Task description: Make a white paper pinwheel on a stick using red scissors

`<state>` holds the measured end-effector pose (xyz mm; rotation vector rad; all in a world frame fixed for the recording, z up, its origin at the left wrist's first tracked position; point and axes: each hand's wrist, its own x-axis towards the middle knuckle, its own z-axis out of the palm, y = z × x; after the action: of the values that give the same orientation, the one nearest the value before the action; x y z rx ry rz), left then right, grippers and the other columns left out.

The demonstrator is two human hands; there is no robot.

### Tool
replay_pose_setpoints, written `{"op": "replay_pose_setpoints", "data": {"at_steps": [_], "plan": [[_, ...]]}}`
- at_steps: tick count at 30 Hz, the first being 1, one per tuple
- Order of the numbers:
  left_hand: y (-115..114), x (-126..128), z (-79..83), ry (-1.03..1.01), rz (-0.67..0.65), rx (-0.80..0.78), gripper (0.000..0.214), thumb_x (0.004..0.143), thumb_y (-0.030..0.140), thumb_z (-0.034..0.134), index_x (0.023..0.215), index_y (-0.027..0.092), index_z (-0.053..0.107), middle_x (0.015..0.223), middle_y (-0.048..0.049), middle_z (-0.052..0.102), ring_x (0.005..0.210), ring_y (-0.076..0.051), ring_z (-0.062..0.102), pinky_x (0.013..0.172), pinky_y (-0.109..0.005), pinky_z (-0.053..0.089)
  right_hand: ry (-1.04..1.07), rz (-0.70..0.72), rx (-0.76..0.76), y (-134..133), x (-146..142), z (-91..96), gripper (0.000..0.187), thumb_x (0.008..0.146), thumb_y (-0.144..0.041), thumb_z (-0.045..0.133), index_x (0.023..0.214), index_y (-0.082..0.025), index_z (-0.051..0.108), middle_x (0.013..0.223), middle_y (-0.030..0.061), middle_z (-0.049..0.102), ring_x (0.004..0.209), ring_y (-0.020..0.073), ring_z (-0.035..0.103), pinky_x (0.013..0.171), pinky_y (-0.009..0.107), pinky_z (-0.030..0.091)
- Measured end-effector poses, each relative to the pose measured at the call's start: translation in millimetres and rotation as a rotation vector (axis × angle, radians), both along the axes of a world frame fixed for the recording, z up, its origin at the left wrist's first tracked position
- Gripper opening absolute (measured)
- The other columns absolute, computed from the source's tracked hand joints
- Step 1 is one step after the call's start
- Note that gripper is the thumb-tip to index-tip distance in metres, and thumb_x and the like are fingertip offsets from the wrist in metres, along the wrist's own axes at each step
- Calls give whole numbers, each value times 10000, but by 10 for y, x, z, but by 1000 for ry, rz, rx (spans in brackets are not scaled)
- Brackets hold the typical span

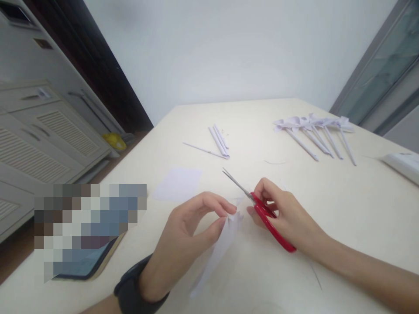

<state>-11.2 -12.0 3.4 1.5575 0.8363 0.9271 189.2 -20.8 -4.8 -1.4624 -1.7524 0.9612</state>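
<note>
My left hand pinches the upper end of a folded strip of white paper between thumb and fingertips. The strip slants down toward the table's front, its top end creased and frilled. Red-handled scissors are in my right hand, their blades pointing up and left, slightly parted and away from the paper. The right thumb and index finger sit close to the frilled end; whether they touch it I cannot tell. A flat sheet of white paper lies beyond my left hand.
Several rolled paper stems with paper flower heads lie at the back right. Paper rolls and a thin strip are at the back middle. A tablet-like device, partly pixelated, lies left; a white packet sits right.
</note>
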Motion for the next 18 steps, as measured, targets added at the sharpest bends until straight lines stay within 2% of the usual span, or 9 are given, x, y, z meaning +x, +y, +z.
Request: {"op": "replay_pose_setpoints", "data": {"at_steps": [4,9,15,18], "plan": [[12,15,21,10,2,-96,127,838,208,548,726,198,488,913,-45,653,937,-202,593,839,-337,416,127,23,-121,34,1,-31,146,773,-195,519,737,-223,381,703,-29,542,643,137,532,548,246,407],[24,23,32,13,0,-123,148,840,224,544,718,201,462,963,-68,674,988,-222,586,852,-358,405,214,39,-148,58,24,-37,132,782,-204,516,733,-218,394,628,-49,485,520,99,445,467,213,348],[50,38,31,59,7,-139,121,823,243,556,735,195,488,809,-44,639,816,-198,596,687,-296,433,340,54,-224,63,63,-62,161,767,-236,563,738,-217,405,579,-70,457,467,80,408,449,206,331],[69,50,15,102,15,-131,109,811,228,573,737,191,503,779,-17,593,767,-160,562,664,-258,415,371,63,-261,68,66,-82,176,788,-281,557,736,-221,400,565,-76,447,466,81,411,449,200,328]]}}
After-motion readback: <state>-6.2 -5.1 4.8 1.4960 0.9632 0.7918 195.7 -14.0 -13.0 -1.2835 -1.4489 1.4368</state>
